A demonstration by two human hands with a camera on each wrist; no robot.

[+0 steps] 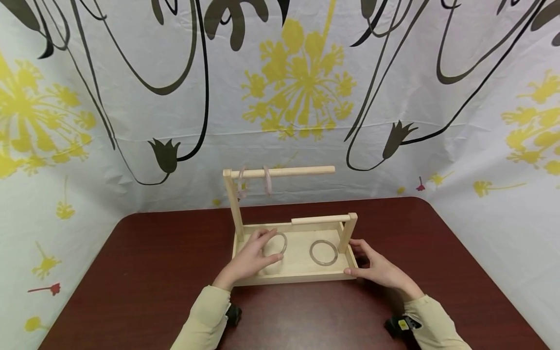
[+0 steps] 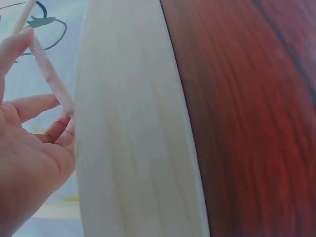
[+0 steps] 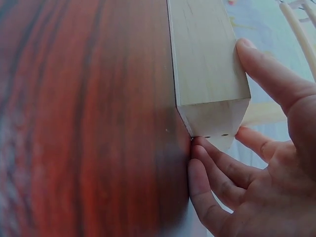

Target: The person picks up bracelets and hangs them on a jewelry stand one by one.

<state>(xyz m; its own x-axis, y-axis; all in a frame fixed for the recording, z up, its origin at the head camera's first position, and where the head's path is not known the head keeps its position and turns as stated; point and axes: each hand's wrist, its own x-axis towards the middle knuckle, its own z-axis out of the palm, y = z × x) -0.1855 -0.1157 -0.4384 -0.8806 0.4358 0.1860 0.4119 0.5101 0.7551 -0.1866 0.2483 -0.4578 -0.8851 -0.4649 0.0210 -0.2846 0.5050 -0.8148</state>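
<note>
A wooden bangle stand (image 1: 302, 278) has a shallow tray base, with one clear-looking bangle (image 1: 324, 264) lying flat at its right. Over the tray's left part, my left hand (image 1: 250, 257) holds another bangle (image 1: 286, 241) across its width, between thumb and fingers; the left wrist view shows this pale bangle (image 2: 52, 76) edge-on. My right hand (image 1: 382, 268) grips the tray's right front corner, thumb on the front rim and fingers against the end wall (image 3: 212, 118). Two pinkish bangles, a nearer one (image 1: 268, 181) and one by the post (image 1: 240, 184), hang on the long upper rod (image 1: 306, 171).
A short lower rod (image 1: 321, 220) juts left from the right post (image 1: 347, 234). The tall left post (image 1: 234, 206) carries the long rod. The stand sits on a dark red-brown table (image 1: 175, 253), with a patterned cloth (image 1: 197, 116) hanging behind and at both sides.
</note>
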